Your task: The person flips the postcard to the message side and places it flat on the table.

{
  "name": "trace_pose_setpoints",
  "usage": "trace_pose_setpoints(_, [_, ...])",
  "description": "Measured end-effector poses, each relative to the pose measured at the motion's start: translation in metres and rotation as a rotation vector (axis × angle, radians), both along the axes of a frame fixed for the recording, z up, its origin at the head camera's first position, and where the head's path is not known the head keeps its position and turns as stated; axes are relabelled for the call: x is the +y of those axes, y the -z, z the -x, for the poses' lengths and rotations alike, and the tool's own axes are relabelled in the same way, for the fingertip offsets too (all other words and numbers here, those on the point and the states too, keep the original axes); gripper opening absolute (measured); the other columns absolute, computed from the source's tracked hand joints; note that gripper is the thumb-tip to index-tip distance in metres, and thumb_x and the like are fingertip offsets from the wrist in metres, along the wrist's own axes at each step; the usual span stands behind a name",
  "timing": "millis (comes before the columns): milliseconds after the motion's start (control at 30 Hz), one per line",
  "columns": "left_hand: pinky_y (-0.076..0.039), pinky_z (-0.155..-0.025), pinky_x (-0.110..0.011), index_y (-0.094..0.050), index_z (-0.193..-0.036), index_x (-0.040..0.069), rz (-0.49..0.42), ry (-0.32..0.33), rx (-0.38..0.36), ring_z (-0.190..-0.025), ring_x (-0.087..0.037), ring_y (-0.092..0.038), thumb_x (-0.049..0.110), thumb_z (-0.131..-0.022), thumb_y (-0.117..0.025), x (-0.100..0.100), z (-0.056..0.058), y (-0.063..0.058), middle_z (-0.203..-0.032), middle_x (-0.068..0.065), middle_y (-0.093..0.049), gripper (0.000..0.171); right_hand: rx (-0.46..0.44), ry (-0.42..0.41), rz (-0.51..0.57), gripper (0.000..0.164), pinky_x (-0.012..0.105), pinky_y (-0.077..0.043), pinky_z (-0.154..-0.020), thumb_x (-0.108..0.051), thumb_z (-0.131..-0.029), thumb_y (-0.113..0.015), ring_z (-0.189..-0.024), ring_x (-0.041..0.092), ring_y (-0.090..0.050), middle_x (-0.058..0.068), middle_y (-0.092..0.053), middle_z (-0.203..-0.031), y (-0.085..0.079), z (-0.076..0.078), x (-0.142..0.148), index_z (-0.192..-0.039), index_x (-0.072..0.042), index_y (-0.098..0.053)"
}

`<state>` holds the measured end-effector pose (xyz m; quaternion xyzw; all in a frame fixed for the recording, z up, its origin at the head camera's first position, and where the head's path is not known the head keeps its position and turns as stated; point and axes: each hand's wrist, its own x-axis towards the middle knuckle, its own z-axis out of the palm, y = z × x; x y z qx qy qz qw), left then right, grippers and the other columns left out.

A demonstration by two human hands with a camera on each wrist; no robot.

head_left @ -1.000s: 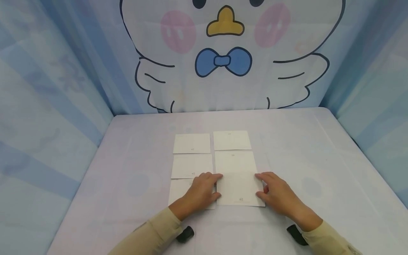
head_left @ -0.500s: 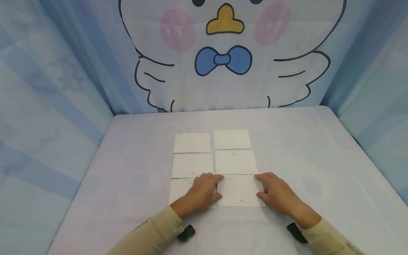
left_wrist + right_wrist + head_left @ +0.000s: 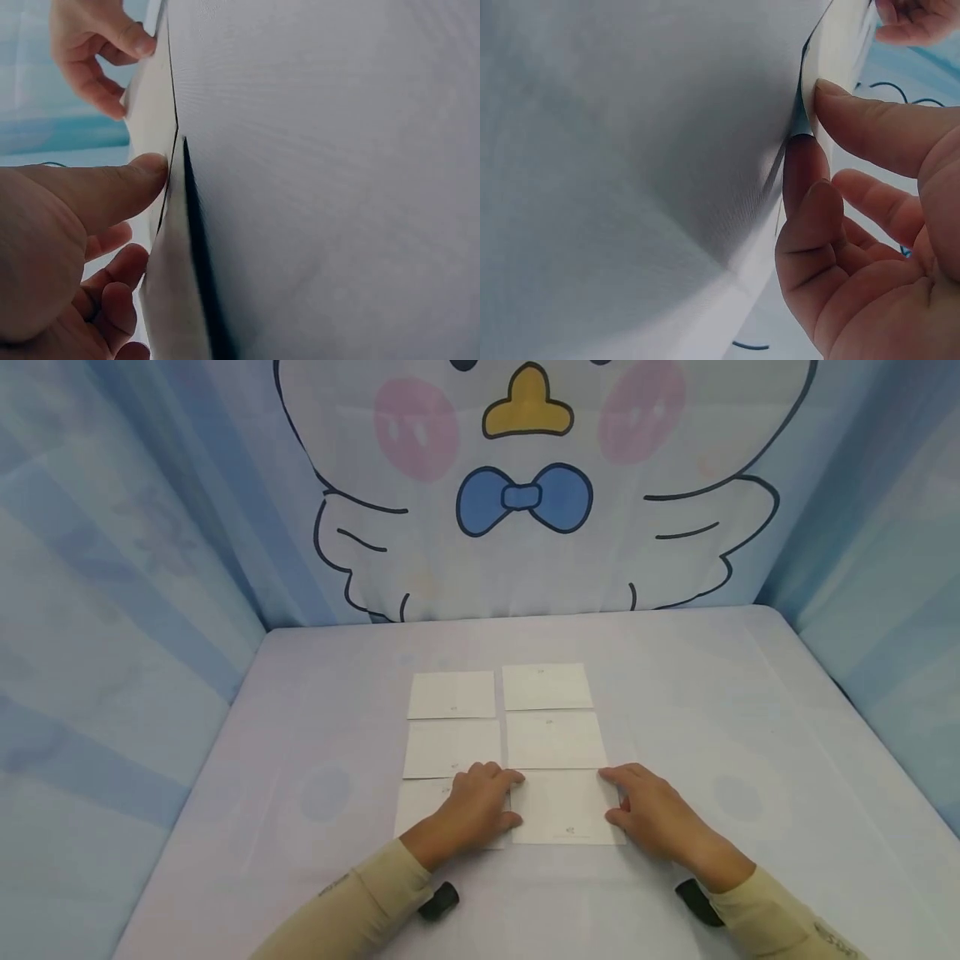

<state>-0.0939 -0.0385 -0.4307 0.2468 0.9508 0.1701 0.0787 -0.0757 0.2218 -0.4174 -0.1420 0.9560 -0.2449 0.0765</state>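
White cards lie in two columns on the table. In the head view my left hand is at the left edge of the near right card, thumb and forefinger spread along it. Its straight thumb touches the card's near left corner in the left wrist view. At the right edge is my right hand; in the right wrist view its thumb lies on the card and a finger tip is at the edge beneath, pinching it. My left hand partly covers the near left card.
Beyond lie the middle right card, far right card, middle left card and far left card. Patterned cloth covers the table. A curtain with a cartoon bow tie hangs behind; blue curtains flank both sides.
The near right card's far edge has come down from overlapping the middle right card to lie just along its near edge. Both hands stay at the card's sides, almost still.
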Motion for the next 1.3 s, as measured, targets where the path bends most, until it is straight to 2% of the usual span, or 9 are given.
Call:
trace_pose_setpoints(133, [-0.042,-0.077,-0.034,-0.067,-0.124,0.011,-0.027,0.011,0.022,-0.097,-0.022,-0.054,0.025,-0.084,-0.083,-0.0014,0.0008,0.0006,-0.105,-0.003,-0.062,0.046,-0.010,0.002,-0.009,0.051,0.034,-0.045,-0.069,-0.003,-0.084,-0.076,-0.075,0.012,-0.049,0.014,-0.058,-0.117,-0.0011,0.0003,-0.0013,-0.131,0.006,-0.058])
trace_pose_setpoints(300, [-0.043,-0.081,-0.036,-0.068,-0.124,0.012,-0.013,0.055,0.051,-0.107,-0.023,-0.054,0.024,-0.085,-0.081,-0.0013,0.0005,0.0005,-0.120,-0.003,-0.063,0.042,-0.021,0.014,-0.019,0.053,0.036,-0.045,-0.070,-0.003,-0.084,-0.077,-0.076,0.014,-0.050,0.016,-0.056,-0.118,-0.0012,-0.0004,-0.0024,-0.132,0.006,-0.056])
trace_pose_setpoints(433, [-0.043,-0.082,-0.036,-0.068,-0.124,0.014,0.003,0.064,0.043,-0.111,-0.022,-0.054,0.023,-0.086,-0.080,-0.0001,-0.0005,-0.0002,-0.127,-0.001,-0.064,0.041,0.048,0.005,-0.045,0.057,0.046,-0.052,-0.083,-0.004,-0.083,-0.078,-0.094,0.027,-0.061,0.021,-0.054,-0.128,-0.0002,-0.0019,-0.0023,-0.134,0.006,-0.055])
trace_pose_setpoints(533, [-0.042,-0.082,-0.035,-0.068,-0.125,0.014,0.009,0.053,0.023,-0.110,-0.021,-0.054,0.023,-0.087,-0.080,0.0006,-0.0004,-0.0004,-0.127,-0.001,-0.066,0.041,0.097,-0.019,-0.069,0.057,0.054,-0.049,-0.093,-0.004,-0.082,-0.079,-0.114,0.038,-0.059,0.022,-0.053,-0.133,0.0005,-0.0028,-0.0021,-0.133,0.004,-0.056])
trace_pose_setpoints(833, [-0.039,-0.082,-0.035,-0.067,-0.127,0.014,0.006,0.033,0.000,-0.110,-0.020,-0.053,0.023,-0.086,-0.080,0.0011,0.0002,-0.0027,-0.126,0.000,-0.066,0.043,0.029,-0.028,-0.111,0.051,0.057,-0.044,-0.099,-0.005,-0.088,-0.072,-0.122,0.042,-0.055,0.021,-0.060,-0.133,-0.0006,-0.0045,-0.0054,-0.136,0.003,-0.056])
trace_pose_setpoints(1300, [-0.039,-0.083,-0.037,-0.068,-0.126,0.015,0.021,0.039,0.007,-0.110,-0.019,-0.053,0.024,-0.087,-0.080,0.0021,0.0027,-0.0024,-0.126,0.001,-0.066,0.042,0.045,-0.033,-0.123,0.047,0.056,-0.043,-0.100,-0.003,-0.089,-0.070,-0.123,0.042,-0.055,0.023,-0.059,-0.133,-0.0004,-0.0073,-0.0072,-0.134,0.005,-0.057])
